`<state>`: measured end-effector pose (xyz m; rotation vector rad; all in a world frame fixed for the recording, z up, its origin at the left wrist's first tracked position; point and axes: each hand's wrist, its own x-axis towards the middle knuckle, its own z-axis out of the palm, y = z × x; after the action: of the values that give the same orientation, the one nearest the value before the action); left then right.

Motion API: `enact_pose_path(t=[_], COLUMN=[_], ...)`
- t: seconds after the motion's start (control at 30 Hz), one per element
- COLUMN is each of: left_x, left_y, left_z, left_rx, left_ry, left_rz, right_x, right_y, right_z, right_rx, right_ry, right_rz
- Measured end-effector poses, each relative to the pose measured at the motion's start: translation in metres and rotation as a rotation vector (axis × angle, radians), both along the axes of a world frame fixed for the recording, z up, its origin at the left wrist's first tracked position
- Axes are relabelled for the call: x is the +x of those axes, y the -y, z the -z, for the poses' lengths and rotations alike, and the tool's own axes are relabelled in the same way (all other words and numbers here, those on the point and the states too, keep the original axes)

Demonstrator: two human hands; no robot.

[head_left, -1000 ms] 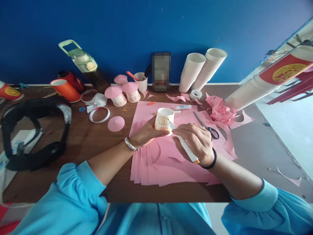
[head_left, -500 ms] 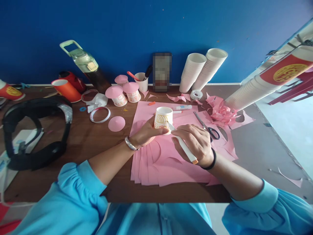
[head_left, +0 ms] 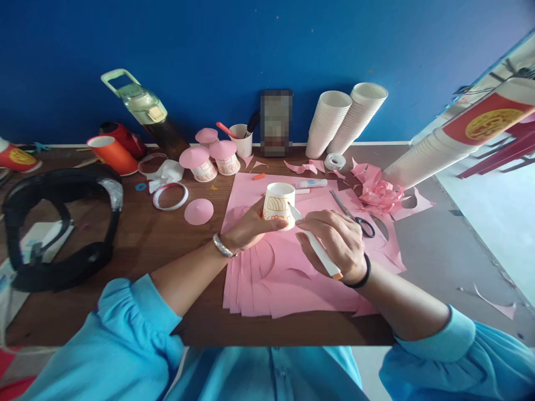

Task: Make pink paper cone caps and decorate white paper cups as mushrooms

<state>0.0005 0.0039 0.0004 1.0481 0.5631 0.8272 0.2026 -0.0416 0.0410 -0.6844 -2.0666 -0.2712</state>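
Note:
A white paper cup (head_left: pixel 279 201) with yellow and orange drawing on its side is gripped by my left hand (head_left: pixel 251 227), its open rim facing up. My right hand (head_left: pixel 334 239) is closed round a white marker (head_left: pixel 320 253) with an orange end, and the marker's tip is at the right side of the cup. Both hands are above a stack of pink paper sheets (head_left: pixel 288 289). Scissors (head_left: pixel 353 215) with black handles lie just beyond my right hand.
Cups with pink cone tops (head_left: pixel 223 150), a loose pink cone (head_left: pixel 199 211) and a tape ring (head_left: pixel 170 196) stand or lie left. Behind are a bottle (head_left: pixel 146 108), a phone (head_left: pixel 276 122) and stacked cups (head_left: pixel 328 122). A black headset (head_left: pixel 61 278) lies far left; crumpled pink paper (head_left: pixel 378 189) lies right.
My right hand and the marker have shifted slightly to the right, with the tip now nearer the cup's right edge. My left hand and the cup have hardly moved.

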Motion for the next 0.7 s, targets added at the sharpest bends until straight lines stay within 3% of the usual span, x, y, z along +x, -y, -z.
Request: enact_pose_path(t=[0.7], left_x=[0.0002], left_y=[-0.0007], left_z=[0.0003], left_rx=[0.012], left_ry=[0.028], left_rz=[-0.009], right_x=[-0.0013], right_y=[-0.0001], right_z=[0.0022], right_rx=[-0.036], right_ry=[0.034], right_rz=[-0.002])
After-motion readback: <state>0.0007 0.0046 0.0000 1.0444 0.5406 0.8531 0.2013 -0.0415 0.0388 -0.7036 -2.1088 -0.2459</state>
